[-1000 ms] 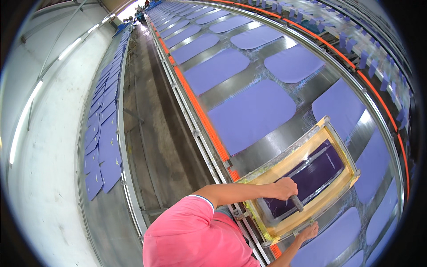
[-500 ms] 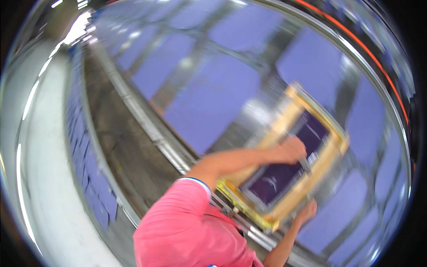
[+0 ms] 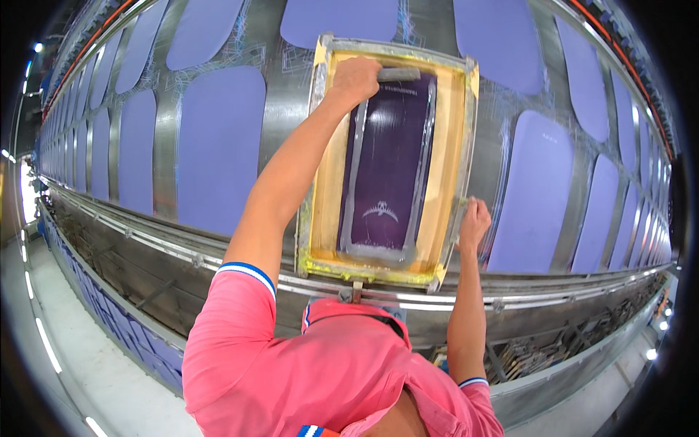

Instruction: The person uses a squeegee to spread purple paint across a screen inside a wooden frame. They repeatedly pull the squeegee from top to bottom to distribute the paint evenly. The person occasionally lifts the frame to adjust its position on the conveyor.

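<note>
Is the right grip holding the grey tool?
No, the left grip holds the grey tool, while the right grip is beside the right edge of the screen frame.

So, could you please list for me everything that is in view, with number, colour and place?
Frame: one, yellowish with grey edges, centre.
Dark panel: one, deep purple, inside the frame.
Bar: one, grey, at the panel's top.
Flat sheets: over ten, light purple, left, right and beyond the frame.
Long table: one, metal grey, under the flat sheets.
Piled sheets: many, purple, lower left.
Rail: at least one, silver, along the near table edge.
Lights: several, white, left edge and lower right.
Wall: one, white, lower left.
Shirt: one, pink with blue-and-white sleeve bands, bottom.
Left hand: one, bare, gripping the bar.
Right hand: one, bare, at the frame's right edge.
</note>
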Action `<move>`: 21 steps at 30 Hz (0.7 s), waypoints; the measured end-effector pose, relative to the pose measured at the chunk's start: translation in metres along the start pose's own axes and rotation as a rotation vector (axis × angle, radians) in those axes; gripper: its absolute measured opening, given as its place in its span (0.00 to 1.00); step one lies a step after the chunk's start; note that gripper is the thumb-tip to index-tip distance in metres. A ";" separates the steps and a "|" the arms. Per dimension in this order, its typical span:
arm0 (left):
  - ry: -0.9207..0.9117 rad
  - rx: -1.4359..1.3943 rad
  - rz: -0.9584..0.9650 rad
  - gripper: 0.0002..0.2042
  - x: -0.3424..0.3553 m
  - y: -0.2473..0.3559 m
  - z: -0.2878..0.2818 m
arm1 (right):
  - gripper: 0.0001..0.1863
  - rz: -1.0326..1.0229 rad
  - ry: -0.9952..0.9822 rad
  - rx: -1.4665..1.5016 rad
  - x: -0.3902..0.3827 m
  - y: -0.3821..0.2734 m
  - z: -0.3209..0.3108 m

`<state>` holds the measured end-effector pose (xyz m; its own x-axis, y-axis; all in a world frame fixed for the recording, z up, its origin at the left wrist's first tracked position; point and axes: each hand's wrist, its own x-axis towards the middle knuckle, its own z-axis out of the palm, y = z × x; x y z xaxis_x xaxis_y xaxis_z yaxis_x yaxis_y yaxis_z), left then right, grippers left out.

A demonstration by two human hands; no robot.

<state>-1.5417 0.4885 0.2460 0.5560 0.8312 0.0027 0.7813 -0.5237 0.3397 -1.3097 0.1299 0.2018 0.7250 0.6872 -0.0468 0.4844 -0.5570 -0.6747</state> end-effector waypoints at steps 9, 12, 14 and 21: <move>-0.124 -0.085 -0.517 0.13 -0.263 0.110 0.004 | 0.19 0.051 0.014 0.007 0.002 0.000 -0.002; -0.111 -0.149 -0.351 0.17 -0.327 0.139 0.028 | 0.20 0.031 0.015 0.003 0.006 0.003 0.003; -0.087 -0.160 -0.167 0.18 -0.356 0.149 0.028 | 0.20 0.040 -0.009 -0.004 0.007 0.000 0.003; -0.014 -0.116 0.158 0.16 -0.405 0.146 0.031 | 0.21 0.071 -0.018 -0.022 0.009 -0.003 0.005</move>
<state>-1.6443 0.0698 0.2655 0.6740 0.7369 0.0517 0.6461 -0.6220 0.4424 -1.3072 0.1403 0.1993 0.7492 0.6537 -0.1070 0.4431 -0.6145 -0.6527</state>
